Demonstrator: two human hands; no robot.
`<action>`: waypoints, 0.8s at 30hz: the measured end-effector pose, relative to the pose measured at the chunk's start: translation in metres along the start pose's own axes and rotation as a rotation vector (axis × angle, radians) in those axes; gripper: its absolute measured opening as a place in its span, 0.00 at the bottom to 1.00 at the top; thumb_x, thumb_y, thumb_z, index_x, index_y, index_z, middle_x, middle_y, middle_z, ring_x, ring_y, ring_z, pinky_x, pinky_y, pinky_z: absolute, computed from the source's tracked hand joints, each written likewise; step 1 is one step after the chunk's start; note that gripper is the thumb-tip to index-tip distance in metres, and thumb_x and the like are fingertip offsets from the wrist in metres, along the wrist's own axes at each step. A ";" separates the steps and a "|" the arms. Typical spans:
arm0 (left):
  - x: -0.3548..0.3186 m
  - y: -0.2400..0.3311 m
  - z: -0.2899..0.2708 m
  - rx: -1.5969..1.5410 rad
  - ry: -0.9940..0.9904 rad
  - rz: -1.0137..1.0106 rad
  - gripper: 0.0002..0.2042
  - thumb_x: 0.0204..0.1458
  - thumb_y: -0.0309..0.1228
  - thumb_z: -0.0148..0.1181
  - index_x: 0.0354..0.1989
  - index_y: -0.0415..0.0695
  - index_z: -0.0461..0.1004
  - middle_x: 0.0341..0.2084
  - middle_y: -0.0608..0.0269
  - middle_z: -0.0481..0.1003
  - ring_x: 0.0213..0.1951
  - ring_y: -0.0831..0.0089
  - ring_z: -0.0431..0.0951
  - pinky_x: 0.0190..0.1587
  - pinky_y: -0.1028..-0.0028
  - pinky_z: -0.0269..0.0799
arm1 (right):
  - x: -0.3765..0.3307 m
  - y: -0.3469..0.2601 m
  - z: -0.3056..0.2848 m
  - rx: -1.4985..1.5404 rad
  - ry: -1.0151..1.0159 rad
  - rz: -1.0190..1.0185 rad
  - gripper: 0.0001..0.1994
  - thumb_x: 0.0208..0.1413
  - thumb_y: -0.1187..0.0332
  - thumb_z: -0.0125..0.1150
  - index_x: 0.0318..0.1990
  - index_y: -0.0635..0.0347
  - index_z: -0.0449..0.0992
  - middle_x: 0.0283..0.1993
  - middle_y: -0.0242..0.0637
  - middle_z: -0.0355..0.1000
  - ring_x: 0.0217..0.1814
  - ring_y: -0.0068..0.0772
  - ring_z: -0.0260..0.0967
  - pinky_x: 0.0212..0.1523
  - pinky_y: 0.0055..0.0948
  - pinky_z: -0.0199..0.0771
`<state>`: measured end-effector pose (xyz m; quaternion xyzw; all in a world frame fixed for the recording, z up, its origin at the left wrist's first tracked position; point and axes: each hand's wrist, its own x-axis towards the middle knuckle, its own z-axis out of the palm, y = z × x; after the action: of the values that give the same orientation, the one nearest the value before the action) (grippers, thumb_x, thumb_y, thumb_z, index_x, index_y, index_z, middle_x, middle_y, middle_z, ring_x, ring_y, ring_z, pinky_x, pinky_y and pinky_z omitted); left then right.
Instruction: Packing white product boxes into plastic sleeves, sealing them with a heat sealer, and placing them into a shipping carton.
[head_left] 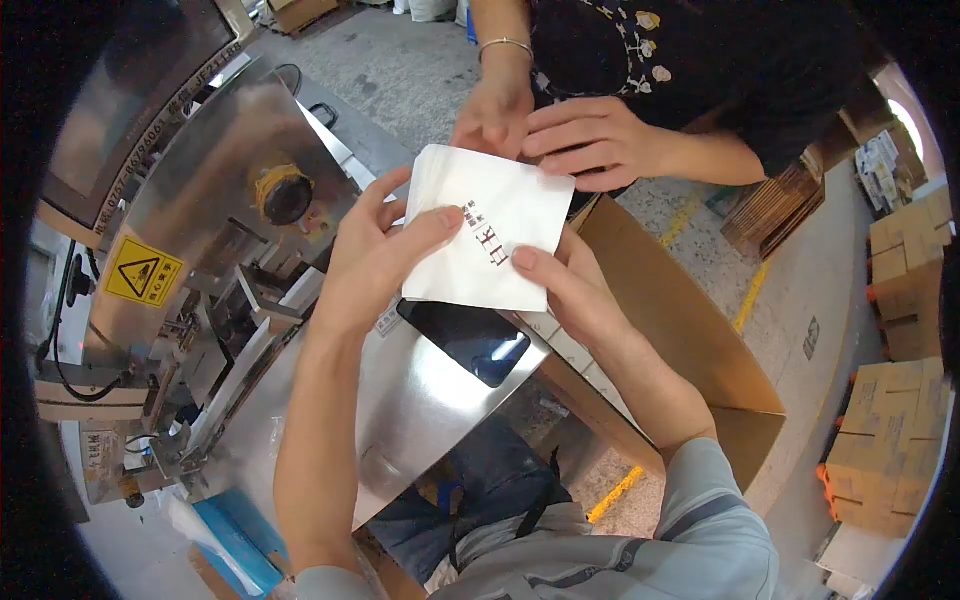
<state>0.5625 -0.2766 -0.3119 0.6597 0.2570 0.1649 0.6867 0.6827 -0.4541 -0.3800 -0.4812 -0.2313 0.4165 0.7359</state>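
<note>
White square layered paper piece (510, 195) held two-handed
Left hand (372, 262) clamped on its left side, right hand (592, 295) on its near right.

**White, silver, brown, plus bright yellow**

Paper stack (495, 200) is white with dark print, table (395, 410) silver, phone (465, 340) black, box (690, 340) brown. Sticker (145, 272) is yellow with a black triangle, and that black shirt (720, 60) has pale flowers.
</note>
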 end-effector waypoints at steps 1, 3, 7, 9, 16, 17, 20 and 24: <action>0.001 -0.001 0.001 -0.003 -0.007 -0.011 0.47 0.44 0.38 0.75 0.68 0.27 0.54 0.52 0.39 0.73 0.47 0.63 0.80 0.48 0.71 0.75 | 0.000 0.001 -0.002 0.001 0.002 0.000 0.42 0.55 0.61 0.69 0.69 0.74 0.50 0.64 0.50 0.63 0.66 0.38 0.62 0.67 0.34 0.61; 0.002 -0.002 0.000 -0.006 -0.011 0.001 0.47 0.44 0.38 0.75 0.68 0.27 0.55 0.52 0.39 0.73 0.47 0.63 0.80 0.48 0.71 0.76 | 0.001 0.001 -0.002 -0.002 -0.012 0.000 0.42 0.55 0.61 0.69 0.69 0.73 0.51 0.64 0.49 0.63 0.66 0.36 0.62 0.67 0.34 0.61; 0.002 0.001 0.002 0.006 0.007 0.009 0.46 0.45 0.39 0.75 0.68 0.27 0.55 0.51 0.40 0.74 0.46 0.64 0.80 0.46 0.72 0.76 | 0.006 0.001 -0.002 -0.005 -0.001 -0.030 0.40 0.56 0.61 0.68 0.69 0.72 0.52 0.64 0.48 0.63 0.66 0.36 0.62 0.66 0.34 0.61; 0.006 -0.001 0.002 0.000 0.000 0.015 0.46 0.45 0.38 0.75 0.68 0.27 0.55 0.51 0.40 0.74 0.46 0.64 0.80 0.45 0.72 0.76 | 0.009 0.001 -0.004 -0.025 0.004 -0.064 0.39 0.56 0.62 0.68 0.69 0.71 0.53 0.63 0.47 0.63 0.66 0.36 0.62 0.67 0.34 0.61; 0.010 -0.001 0.005 -0.021 0.006 0.026 0.45 0.46 0.39 0.73 0.68 0.27 0.55 0.48 0.42 0.75 0.43 0.66 0.81 0.40 0.73 0.77 | 0.011 -0.006 -0.001 -0.039 0.030 -0.095 0.39 0.58 0.62 0.66 0.69 0.72 0.52 0.63 0.48 0.64 0.66 0.35 0.62 0.66 0.33 0.61; 0.010 0.000 0.005 -0.021 0.007 0.027 0.45 0.46 0.39 0.73 0.68 0.27 0.55 0.48 0.42 0.75 0.43 0.66 0.81 0.40 0.73 0.77 | 0.013 -0.006 -0.002 -0.054 0.028 -0.107 0.39 0.58 0.61 0.65 0.69 0.72 0.53 0.63 0.48 0.64 0.65 0.34 0.63 0.66 0.33 0.61; 0.009 -0.001 0.004 0.016 0.029 0.033 0.45 0.47 0.41 0.73 0.67 0.27 0.56 0.46 0.43 0.76 0.42 0.67 0.81 0.40 0.73 0.76 | 0.016 -0.003 -0.002 -0.077 0.039 -0.116 0.38 0.60 0.57 0.64 0.69 0.72 0.54 0.61 0.47 0.66 0.63 0.33 0.64 0.64 0.32 0.62; 0.012 -0.007 -0.002 0.005 0.081 0.013 0.43 0.50 0.46 0.71 0.66 0.27 0.59 0.45 0.46 0.76 0.42 0.69 0.79 0.42 0.75 0.74 | 0.016 -0.001 -0.014 -0.149 0.007 -0.030 0.36 0.64 0.51 0.59 0.69 0.69 0.57 0.63 0.40 0.67 0.63 0.30 0.65 0.62 0.32 0.66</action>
<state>0.5705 -0.2686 -0.3202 0.6557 0.2809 0.1952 0.6731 0.7021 -0.4485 -0.3858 -0.5329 -0.2661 0.3853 0.7049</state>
